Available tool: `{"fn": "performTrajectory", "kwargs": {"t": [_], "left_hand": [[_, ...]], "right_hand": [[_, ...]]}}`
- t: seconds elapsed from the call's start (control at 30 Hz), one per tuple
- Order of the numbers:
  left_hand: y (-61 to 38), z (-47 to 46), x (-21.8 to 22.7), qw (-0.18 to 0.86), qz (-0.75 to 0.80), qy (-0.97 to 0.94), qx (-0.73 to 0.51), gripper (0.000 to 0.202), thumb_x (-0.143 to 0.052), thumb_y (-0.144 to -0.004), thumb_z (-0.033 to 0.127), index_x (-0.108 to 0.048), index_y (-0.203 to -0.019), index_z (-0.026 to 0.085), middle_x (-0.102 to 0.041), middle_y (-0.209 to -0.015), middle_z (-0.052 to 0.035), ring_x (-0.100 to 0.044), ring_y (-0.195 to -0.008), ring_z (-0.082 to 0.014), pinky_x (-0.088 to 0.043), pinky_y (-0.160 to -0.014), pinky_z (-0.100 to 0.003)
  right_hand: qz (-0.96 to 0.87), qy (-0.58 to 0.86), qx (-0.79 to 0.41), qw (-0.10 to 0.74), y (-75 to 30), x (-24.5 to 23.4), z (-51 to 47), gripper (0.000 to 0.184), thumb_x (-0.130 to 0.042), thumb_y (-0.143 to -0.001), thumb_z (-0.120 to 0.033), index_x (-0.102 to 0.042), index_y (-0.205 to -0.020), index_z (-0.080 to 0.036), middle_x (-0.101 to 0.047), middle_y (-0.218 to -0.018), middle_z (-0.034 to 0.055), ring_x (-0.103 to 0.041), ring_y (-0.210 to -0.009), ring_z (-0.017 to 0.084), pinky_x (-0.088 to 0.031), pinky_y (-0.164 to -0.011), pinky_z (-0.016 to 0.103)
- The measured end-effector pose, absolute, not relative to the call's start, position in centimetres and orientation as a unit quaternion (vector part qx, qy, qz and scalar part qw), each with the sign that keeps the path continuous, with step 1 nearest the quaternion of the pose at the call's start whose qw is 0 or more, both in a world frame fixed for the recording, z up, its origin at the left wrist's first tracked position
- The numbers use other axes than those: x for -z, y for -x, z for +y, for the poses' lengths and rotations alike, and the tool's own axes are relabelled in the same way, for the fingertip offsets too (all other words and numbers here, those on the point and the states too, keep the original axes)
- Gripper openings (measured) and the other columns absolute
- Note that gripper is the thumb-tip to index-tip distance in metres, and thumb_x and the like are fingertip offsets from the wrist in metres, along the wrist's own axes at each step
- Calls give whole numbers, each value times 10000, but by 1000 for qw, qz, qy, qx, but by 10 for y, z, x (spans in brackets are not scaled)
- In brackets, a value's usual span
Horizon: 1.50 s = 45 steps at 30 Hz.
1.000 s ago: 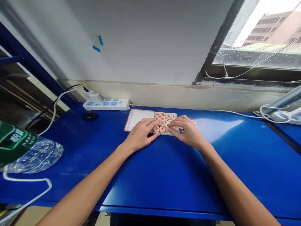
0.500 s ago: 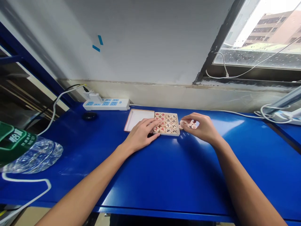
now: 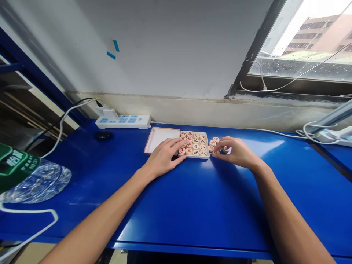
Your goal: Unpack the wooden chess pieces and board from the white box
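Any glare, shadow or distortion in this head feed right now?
Head view: glare on the blue tabletop, right of the right hand; dark shadow beside the right forearm. Same view: window partly blown out, green-labelled bottle at left edge looks stretched.

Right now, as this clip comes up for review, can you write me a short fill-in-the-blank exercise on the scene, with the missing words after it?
1. The left hand rests at the box, its fingertips beside pieces with ____ characters.
2. The right hand is at the loose pieces, which lie to the ____ of the box in this view.
3. The desk is ____ in colour.
4. The power strip lies to the ____ of the box in this view.

Missing words: red; right; blue; left.
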<state>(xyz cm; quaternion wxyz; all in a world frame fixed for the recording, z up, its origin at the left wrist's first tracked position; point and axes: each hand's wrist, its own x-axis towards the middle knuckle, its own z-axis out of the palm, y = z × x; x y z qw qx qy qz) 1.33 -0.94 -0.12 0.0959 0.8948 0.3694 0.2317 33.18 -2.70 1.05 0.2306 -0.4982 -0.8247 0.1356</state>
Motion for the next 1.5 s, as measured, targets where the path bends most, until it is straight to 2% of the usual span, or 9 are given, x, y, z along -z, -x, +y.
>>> {"fn": "performTrajectory", "kwargs": {"t": [0.27, 0.4, 0.6, 0.7, 0.9, 1.0, 1.2, 1.27, 1.5], "left_hand": [[-12, -9, 2, 94, 369, -896, -230, 487, -598, -993, 393, -509, -1462, 292, -573, -1470, -66, -547, -1344, -257, -500, -1123, -472], [-12, -9, 2, 94, 363, -898, -232, 484, -599, -994, 386, -512, -1458, 279, -580, -1462, -70, -551, -1341, -254, -494, -1129, -469], [-13, -8, 3, 99, 368, -894, -233, 498, -612, -985, 391, -513, -1462, 289, -570, -1475, -71, -544, -1354, -266, -490, -1132, -477], [-14, -8, 4, 100, 367, -894, -236, 494, -601, -990, 395, -512, -1463, 283, -570, -1478, -67, -541, -1357, -261, -484, -1141, -471], [-14, -9, 4, 103, 377, -890, -233, 509, -621, -980, 399, -516, -1466, 289, -564, -1486, -64, -543, -1353, -266, -484, -1140, -474], [-14, -9, 3, 104, 375, -891, -232, 504, -615, -984, 402, -516, -1465, 289, -565, -1483, -64, -546, -1348, -263, -491, -1132, -472], [-13, -10, 0, 98, 364, -896, -233, 484, -597, -995, 381, -514, -1462, 286, -579, -1464, -67, -552, -1337, -257, -493, -1129, -470], [-13, -9, 0, 97, 361, -897, -234, 485, -598, -993, 375, -514, -1461, 276, -585, -1459, -70, -557, -1331, -254, -494, -1129, -467], [-13, -10, 0, 102, 365, -896, -232, 471, -601, -989, 358, -525, -1450, 294, -585, -1462, -67, -559, -1334, -259, -496, -1127, -482]], "right_hand": [[-786, 527, -140, 291, -333, -14, -30, 113, -704, -866, -337, -773, -906, -256, -753, -844, 31, -641, -709, 191, -495, -647, 332], [-764, 530, -89, 358, -313, -10, -30, 138, -638, -908, -290, -756, -964, -246, -769, -916, 46, -657, -817, 223, -518, -733, 372], [-822, 453, -83, 336, -259, -4, -33, 130, -686, -932, -355, -744, -989, -254, -767, -956, 41, -645, -919, 254, -505, -859, 427], [-826, 453, -78, 327, -245, -1, -32, 130, -680, -939, -352, -750, -997, -259, -763, -918, 37, -634, -893, 252, -501, -847, 422], [-796, 490, -53, 352, -244, 3, -29, 109, -672, -856, -206, -725, -947, -234, -766, -956, 56, -632, -929, 275, -509, -835, 422], [-784, 506, -58, 355, -249, 1, -27, 103, -664, -875, -234, -720, -960, -235, -772, -953, 51, -644, -920, 276, -513, -820, 424], [-713, 548, -40, 436, -291, -6, -22, 138, -664, -875, -295, -730, -979, -234, -757, -938, 40, -683, -853, 226, -532, -796, 382], [-703, 570, -55, 422, -312, -8, -23, 171, -677, -853, -307, -738, -992, -228, -760, -942, 39, -686, -834, 219, -540, -801, 382], [-763, 561, -203, 247, -353, -19, -36, 198, -714, -837, -427, -797, -924, -270, -777, -930, 35, -681, -807, 221, -539, -716, 362]]}}
